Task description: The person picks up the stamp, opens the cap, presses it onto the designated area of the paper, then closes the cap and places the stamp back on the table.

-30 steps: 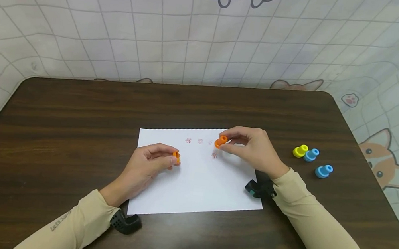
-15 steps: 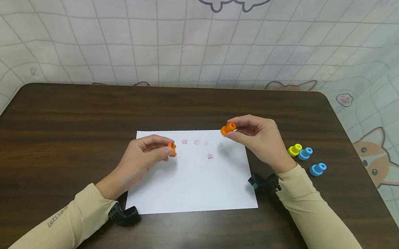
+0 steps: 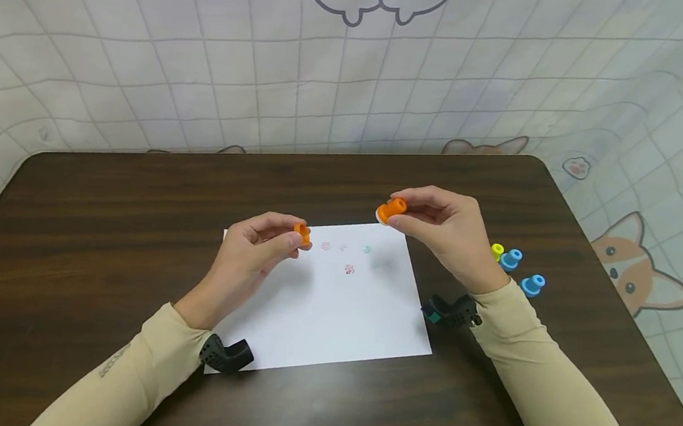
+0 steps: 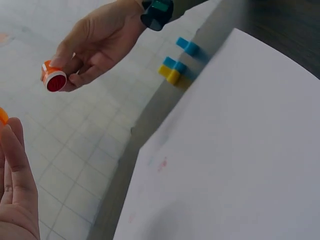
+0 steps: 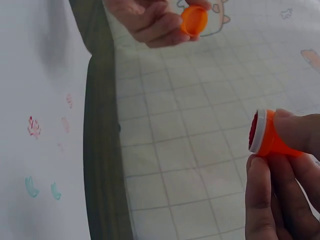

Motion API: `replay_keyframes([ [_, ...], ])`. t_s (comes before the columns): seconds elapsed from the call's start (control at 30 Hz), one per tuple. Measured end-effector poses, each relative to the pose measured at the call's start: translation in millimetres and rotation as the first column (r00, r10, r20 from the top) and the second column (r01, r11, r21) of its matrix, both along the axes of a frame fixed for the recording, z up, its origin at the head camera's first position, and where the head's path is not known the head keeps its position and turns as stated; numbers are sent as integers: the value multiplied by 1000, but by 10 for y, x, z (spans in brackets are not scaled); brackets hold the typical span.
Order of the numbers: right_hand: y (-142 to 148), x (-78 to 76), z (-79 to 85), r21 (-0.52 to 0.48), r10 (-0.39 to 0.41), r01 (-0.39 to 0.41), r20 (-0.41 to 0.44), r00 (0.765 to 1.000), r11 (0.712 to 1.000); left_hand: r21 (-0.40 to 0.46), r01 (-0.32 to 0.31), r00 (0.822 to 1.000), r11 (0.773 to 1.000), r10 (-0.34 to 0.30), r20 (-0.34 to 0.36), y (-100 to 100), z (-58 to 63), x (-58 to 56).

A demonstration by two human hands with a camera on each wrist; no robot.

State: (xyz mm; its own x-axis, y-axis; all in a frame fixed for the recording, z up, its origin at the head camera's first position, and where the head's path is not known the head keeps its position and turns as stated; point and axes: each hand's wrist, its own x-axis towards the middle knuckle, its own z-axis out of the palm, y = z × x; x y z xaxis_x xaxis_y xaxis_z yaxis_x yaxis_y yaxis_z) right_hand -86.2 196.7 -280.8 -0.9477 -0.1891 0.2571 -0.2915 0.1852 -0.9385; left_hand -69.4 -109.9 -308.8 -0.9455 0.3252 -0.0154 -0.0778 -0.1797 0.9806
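In the head view, my right hand pinches a small orange stamp above the paper's far edge. The right wrist view shows its white rim and dark red stamping face, uncovered and turned sideways. An orange cap, hollow in the right wrist view, sits between the thumb and fingers of my left hand, over the left part of the paper. The white sheet of paper bears small red prints, some very faint, and teal marks that show clearly in the right wrist view.
To the right of the paper stand a yellow stamp and a blue stamp side by side, with another blue stamp nearer me. The dark wooden table ends at a white gridded cloth behind it.
My right hand has lifted the orange stamp off the paper toward the far edge, uncovering a teal mark. The left hand, still holding the cap, has risen too and moved slightly away from me.
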Motion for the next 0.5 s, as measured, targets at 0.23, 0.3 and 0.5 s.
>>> replay_keyframes([
  [0.23, 3, 56, 52, -46, -18, 17, -19, 1000, 999, 59, 15, 1000, 998, -15, -1, 208, 92, -51],
  [0.3, -3, 82, 79, -64, -18, 16, -21, 1000, 998, 67, 21, 1000, 998, -20, -2, 275, 123, -60],
  [0.5, -24, 165, 147, -187, 20, -23, -17, 1000, 982, 114, 52, 999, 992, -50, -22, 472, 197, -85],
])
